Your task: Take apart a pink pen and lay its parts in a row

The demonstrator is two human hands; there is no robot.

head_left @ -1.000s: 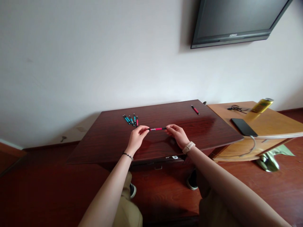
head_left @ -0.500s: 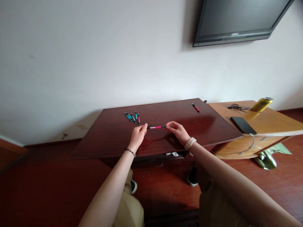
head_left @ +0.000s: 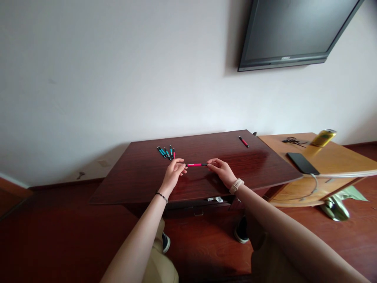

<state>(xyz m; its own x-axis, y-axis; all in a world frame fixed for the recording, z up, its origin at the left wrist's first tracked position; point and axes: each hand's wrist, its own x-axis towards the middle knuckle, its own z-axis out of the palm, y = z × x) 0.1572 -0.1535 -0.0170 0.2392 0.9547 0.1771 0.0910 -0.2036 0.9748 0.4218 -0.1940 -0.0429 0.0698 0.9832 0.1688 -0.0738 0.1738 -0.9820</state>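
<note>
a red pen (head_left: 196, 164) is held level in the middle of the frame, just above the dark table (head_left: 129, 184). each end is pinched, by the left hand (head_left: 174, 172) and the right hand (head_left: 220, 171), probably for a steady grip. more pens (head_left: 166, 152) lie up-left.

Both forearms are bare, with no sleeves in view. The left hand (head_left: 173, 173) has a thin dark beaded bracelet (head_left: 161, 195) at the wrist; the right hand (head_left: 221, 171) has a pale watch (head_left: 236, 185). Khaki trousers and dark shoes with white soles
</note>
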